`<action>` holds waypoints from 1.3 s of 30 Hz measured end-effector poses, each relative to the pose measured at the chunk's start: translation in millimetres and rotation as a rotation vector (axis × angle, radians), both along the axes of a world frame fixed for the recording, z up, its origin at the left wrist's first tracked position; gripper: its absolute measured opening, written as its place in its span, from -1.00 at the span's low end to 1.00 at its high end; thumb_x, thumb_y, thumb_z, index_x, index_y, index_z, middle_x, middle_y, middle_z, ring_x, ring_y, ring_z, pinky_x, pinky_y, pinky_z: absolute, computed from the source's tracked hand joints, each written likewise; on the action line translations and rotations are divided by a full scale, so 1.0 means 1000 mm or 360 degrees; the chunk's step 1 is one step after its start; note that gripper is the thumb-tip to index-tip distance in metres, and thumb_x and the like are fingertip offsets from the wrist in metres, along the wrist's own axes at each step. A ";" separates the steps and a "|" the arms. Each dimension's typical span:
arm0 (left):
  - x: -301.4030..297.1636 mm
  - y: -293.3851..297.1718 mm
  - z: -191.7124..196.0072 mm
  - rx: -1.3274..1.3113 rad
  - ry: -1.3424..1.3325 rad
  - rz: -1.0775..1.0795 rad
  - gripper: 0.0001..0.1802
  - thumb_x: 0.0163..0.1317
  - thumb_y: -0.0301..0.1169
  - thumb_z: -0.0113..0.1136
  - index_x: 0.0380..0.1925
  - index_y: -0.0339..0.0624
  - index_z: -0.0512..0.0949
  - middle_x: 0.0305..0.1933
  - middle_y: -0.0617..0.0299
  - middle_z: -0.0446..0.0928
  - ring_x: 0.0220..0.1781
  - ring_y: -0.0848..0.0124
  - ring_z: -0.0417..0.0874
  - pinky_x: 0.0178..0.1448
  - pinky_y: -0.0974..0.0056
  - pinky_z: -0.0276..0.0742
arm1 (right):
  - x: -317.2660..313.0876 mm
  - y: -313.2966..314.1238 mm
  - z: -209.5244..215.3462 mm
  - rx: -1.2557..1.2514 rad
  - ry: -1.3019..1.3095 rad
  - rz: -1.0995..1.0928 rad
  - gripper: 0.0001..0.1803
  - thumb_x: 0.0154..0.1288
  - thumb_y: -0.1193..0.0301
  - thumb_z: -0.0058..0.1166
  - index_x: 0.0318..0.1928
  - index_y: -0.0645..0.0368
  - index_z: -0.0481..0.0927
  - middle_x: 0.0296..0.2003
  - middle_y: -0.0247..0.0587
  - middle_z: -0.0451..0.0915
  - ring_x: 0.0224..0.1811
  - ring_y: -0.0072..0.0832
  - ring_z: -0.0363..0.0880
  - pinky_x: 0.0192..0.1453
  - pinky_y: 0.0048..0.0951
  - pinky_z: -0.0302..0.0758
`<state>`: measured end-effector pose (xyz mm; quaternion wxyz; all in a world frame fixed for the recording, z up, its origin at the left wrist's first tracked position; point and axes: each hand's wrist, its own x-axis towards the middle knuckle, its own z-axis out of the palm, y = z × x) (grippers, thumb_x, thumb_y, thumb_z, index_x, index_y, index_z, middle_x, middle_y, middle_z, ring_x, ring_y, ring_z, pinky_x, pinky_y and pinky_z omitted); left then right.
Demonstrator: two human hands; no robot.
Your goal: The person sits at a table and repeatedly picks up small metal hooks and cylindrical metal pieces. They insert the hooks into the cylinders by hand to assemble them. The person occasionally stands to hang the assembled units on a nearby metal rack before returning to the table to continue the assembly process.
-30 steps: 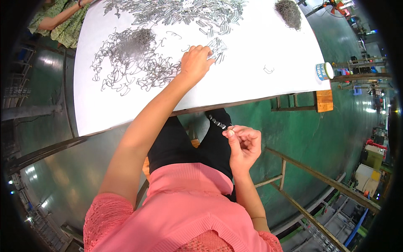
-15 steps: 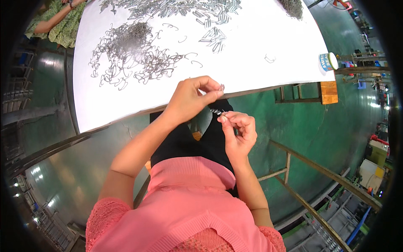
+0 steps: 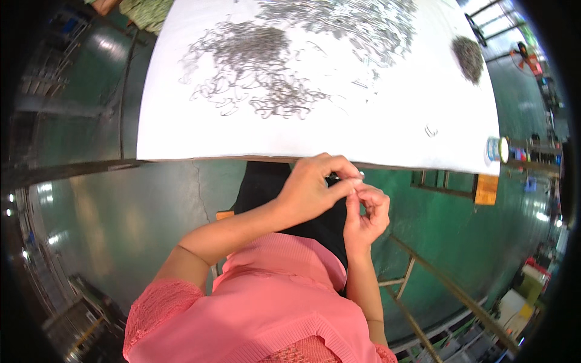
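The left hand (image 3: 316, 184) and the right hand (image 3: 369, 216) meet by the near edge of the table (image 3: 387, 139), both pinching small metal bits (image 3: 362, 175), mostly hidden. Bent wires (image 3: 281, 98) lie in a messy pile farther left.

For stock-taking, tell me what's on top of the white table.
Dark bent metal wires, thin silvery metal pieces, a dark wiry clump and a blue-and-white cylindrical tub; anything beneath them is hidden.
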<state>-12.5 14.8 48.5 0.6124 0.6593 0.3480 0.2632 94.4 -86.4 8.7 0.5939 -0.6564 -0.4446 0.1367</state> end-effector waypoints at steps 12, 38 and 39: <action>-0.023 0.001 -0.057 0.0517 -0.0163 0.0374 -0.86 -0.02 -0.43 0.38 -0.42 -0.06 0.63 -0.21 0.35 0.58 -0.10 0.35 0.52 0.03 0.25 0.37 | 0.033 0.057 -0.004 -0.0074 -0.0080 0.0411 -0.84 0.35 0.43 0.01 -0.16 0.27 0.45 -0.25 -0.21 0.50 -0.32 -0.59 0.44 -0.28 -0.60 0.37; -0.027 -0.008 -0.076 0.0554 -0.0116 0.0295 -0.87 0.01 -0.42 0.36 -0.41 -0.02 0.60 -0.25 0.37 0.57 -0.13 0.35 0.53 0.06 0.20 0.32 | -0.049 0.282 -0.018 -0.0769 -0.0409 0.1230 -0.91 0.13 0.42 0.24 -0.36 0.16 0.66 -0.45 -0.37 0.56 -0.45 -0.54 0.52 -0.39 -0.51 0.42; -0.025 -0.008 -0.074 0.0551 -0.0120 0.0296 -0.88 0.01 -0.42 0.36 -0.42 -0.03 0.61 -0.25 0.37 0.57 -0.13 0.35 0.53 0.05 0.21 0.32 | -0.037 0.278 -0.017 -0.0896 -0.0122 0.1223 -0.89 0.14 0.42 0.24 -0.36 0.20 0.66 -0.48 -0.37 0.57 -0.48 -0.59 0.50 -0.40 -0.54 0.40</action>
